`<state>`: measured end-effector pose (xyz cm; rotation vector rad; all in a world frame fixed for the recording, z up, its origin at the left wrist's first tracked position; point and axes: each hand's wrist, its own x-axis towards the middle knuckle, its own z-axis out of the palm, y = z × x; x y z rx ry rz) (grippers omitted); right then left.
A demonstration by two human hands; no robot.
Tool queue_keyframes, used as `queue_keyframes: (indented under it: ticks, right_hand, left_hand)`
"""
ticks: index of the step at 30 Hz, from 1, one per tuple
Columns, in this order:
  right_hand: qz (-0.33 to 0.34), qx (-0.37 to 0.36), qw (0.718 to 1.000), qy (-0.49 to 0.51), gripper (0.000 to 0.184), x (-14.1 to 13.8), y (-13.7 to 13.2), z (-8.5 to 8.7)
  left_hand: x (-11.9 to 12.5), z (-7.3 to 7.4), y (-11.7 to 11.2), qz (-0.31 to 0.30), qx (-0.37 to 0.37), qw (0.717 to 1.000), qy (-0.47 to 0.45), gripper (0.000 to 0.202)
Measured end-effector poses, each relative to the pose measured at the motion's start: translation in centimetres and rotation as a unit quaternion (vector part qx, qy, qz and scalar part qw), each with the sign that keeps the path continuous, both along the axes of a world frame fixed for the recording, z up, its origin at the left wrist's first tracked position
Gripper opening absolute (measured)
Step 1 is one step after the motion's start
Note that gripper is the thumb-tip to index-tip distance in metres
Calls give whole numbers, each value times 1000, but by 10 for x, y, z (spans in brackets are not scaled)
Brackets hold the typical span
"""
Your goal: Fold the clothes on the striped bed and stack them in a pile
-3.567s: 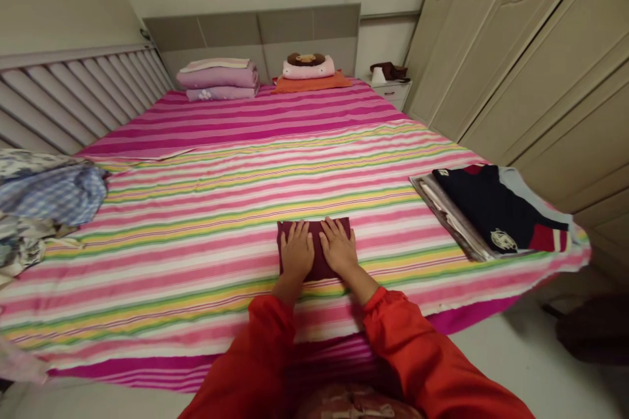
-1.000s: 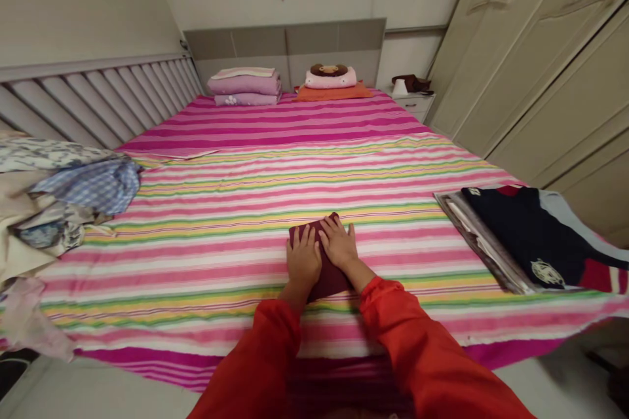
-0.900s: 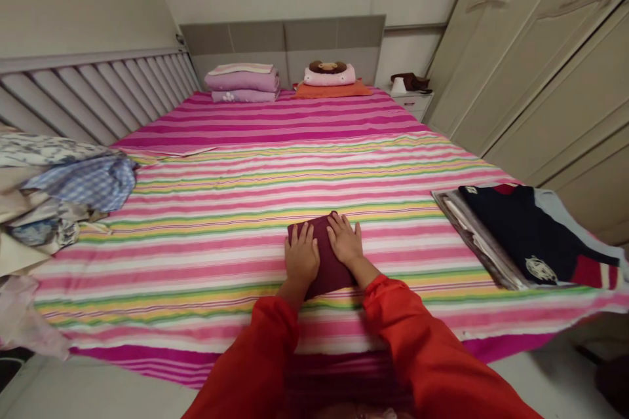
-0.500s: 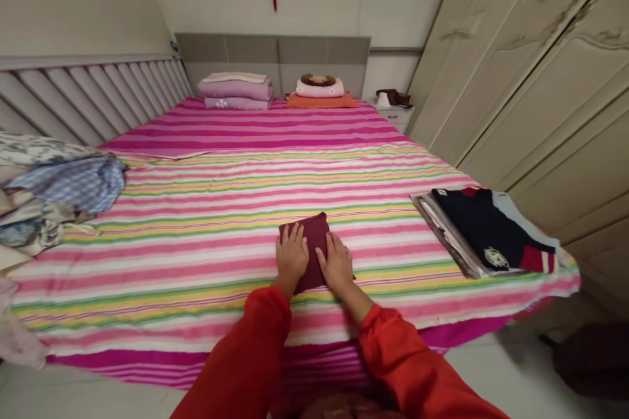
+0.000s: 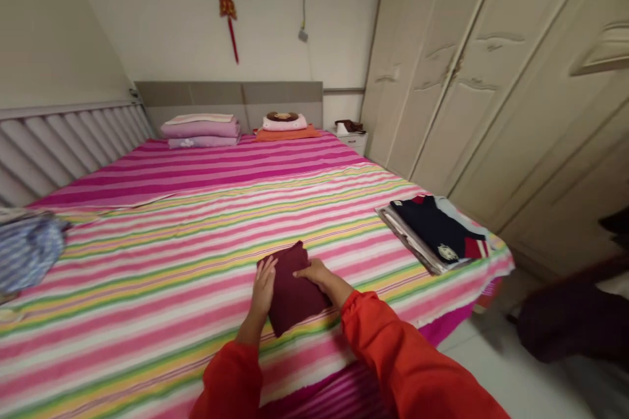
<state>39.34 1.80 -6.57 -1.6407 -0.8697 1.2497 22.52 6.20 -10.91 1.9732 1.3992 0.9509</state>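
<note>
1. bed (image 5: 162, 242): headboard (image 5: 216, 95) at far edge, rail (image 5: 73, 141) at left.
2. bedding stack (image 5: 204, 128): far left corner.
3. second bedding stack (image 5: 287, 135): far edge, right of first.
4. nightstand (image 5: 354, 142): between far right corner and wardrobe (image 5: 442, 124).
5. clothes stack (image 5: 427, 229): near right corner.
6. clothes heap (image 5: 29, 249): left edge.
7. cloth (image 5: 295, 298): by near edge, between left hand (image 5: 264, 287) and right hand (image 5: 318, 272).

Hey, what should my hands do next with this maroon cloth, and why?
I'd probably slide the left hand under the left edge of the cloth. Its fingers only rest on top there, while the right hand is already at the right edge, thumb on top. The cloth lies on the bed, so getting under it should give a firmer hold.
</note>
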Motion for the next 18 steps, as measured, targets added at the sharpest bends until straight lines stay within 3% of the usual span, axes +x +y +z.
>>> queue_keyframes:
  ticks: [4,7,13,18]
  right_hand:
    - [16,28,996,85,34,7,-21,8]
    - [15,38,995,94,38,33,-45,21]
    - [25,55,997,38,40,130,-95,71]
    - [7,68,997,-46,34,210,-118,122]
  left_hand:
    - [-5,-10,4,46,-17,997,-59,54]
    - [-4,-19,-4,82,9,996,-30,58]
    - [35,-18,-42,84,106,977,165,58]
    - [69,-9,-55,56,153,960,227,52]
